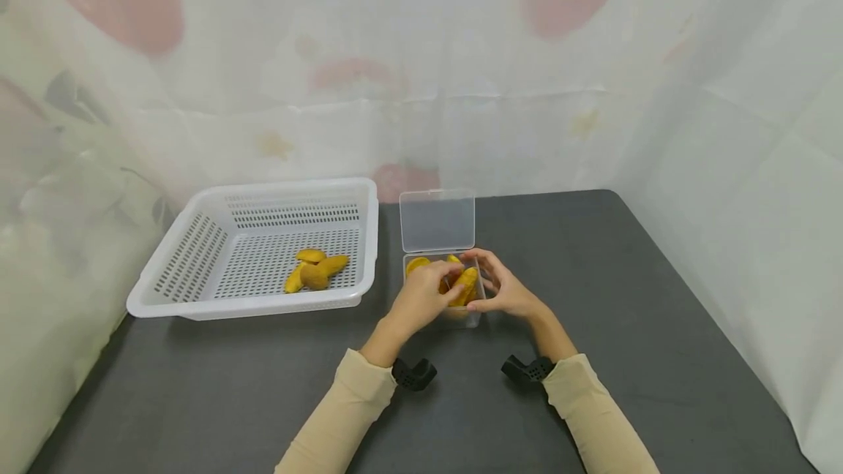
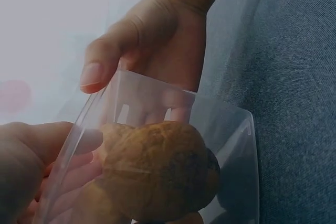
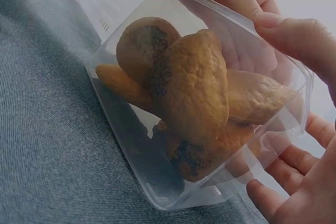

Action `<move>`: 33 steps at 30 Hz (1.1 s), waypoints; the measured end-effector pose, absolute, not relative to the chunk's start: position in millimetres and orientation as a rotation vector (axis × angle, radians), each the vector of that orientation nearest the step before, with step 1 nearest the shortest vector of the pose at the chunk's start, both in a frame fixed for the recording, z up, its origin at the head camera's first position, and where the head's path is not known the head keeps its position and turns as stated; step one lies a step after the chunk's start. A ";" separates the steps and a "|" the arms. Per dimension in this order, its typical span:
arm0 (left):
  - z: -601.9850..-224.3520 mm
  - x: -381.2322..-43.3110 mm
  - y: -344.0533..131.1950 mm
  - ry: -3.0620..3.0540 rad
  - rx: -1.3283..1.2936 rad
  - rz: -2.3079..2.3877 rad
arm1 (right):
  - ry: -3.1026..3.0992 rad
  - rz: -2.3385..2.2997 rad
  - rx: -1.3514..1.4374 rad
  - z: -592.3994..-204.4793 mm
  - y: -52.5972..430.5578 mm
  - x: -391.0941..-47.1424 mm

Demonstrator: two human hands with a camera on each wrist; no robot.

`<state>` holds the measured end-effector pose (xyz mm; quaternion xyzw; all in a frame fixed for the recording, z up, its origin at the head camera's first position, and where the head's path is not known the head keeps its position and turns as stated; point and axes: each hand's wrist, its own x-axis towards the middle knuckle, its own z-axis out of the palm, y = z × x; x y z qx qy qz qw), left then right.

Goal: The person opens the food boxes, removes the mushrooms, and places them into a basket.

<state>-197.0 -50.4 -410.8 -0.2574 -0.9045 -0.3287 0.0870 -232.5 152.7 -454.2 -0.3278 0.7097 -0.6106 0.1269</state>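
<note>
A: How is the clear box (image 1: 463, 319) being held?
B: Its right side is gripped by the right hand (image 1: 506, 290), with the thumb laid on the rim and the fingers spread along the outside of the wall.
A: And the left hand (image 1: 420, 297)?
B: It is held at the box's left side, bent over the yellow-brown pieces (image 1: 466, 285); whether one is pinched cannot be told.
A: Where is the box set?
B: On the dark counter (image 1: 632, 298), to the right of the white basket (image 1: 263, 305). Its lid (image 1: 437, 222) is raised at the back, and several pieces are contained inside, piled against one another.
A: What is held in the basket?
B: A cluster of similar pieces (image 1: 315, 278), gathered toward its right side. Black bands (image 1: 413, 374) are worn on both wrists.
</note>
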 end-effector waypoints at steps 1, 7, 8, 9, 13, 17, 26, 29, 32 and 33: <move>-411.2 -197.4 -49.9 -2.693 -0.770 -0.956 | 2.067 -1.774 -0.958 -454.5 152.8 -232.8; -412.6 -197.2 -48.2 -2.693 -0.758 -0.855 | 2.069 -1.769 -0.975 -455.9 152.1 -233.6; -412.6 -197.0 -48.1 -2.693 -0.752 -0.844 | 2.067 -1.771 -0.974 -456.1 151.8 -233.8; -412.6 -196.8 -48.0 -2.693 -0.746 -0.834 | 2.061 -1.777 -0.968 -456.2 151.5 -234.0; -413.4 -196.6 -47.5 -2.680 -0.727 -0.826 | 2.050 -1.785 -0.957 -456.6 151.2 -234.6; -414.6 -195.9 -47.1 -2.658 -0.726 -0.869 | 2.053 -1.779 -0.954 -456.2 152.1 -234.2; -414.1 -195.2 -50.4 -2.602 -0.775 -1.071 | 2.054 -1.772 -0.943 -454.9 153.0 -232.9; -414.5 -195.7 -51.8 -2.577 -0.796 -1.094 | 2.047 -1.777 -0.943 -455.2 152.9 -233.5; -414.5 -196.2 -52.7 -2.563 -0.809 -1.119 | 2.036 -1.783 -0.944 -455.3 152.4 -233.9; -414.6 -196.3 -53.0 -2.561 -0.812 -1.130 | 2.035 -1.782 -0.949 -455.2 152.3 -234.0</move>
